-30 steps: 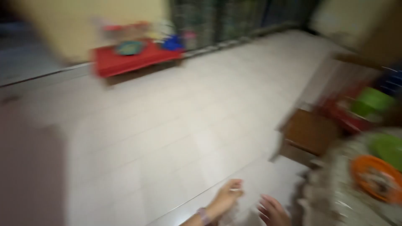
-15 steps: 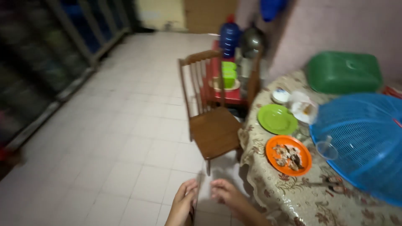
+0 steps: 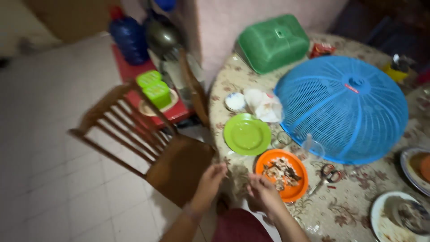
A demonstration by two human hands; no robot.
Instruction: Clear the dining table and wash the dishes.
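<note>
Since half a second ago, both hands have been brought up to the table (image 3: 358, 197) edge, with more of it now seen. One orange plate (image 3: 282, 174) of scraps lies just beside the right hand (image 3: 264, 193), near that edge; one green plate (image 3: 247, 133) lies behind it. The left hand (image 3: 209, 183) is held loosely open over one wooden chair (image 3: 179, 166), empty. Whether anything is held in the curled right hand cannot be told.

Both hands (image 3: 237, 190) hover beside orange plate (image 3: 282, 175).
</note>
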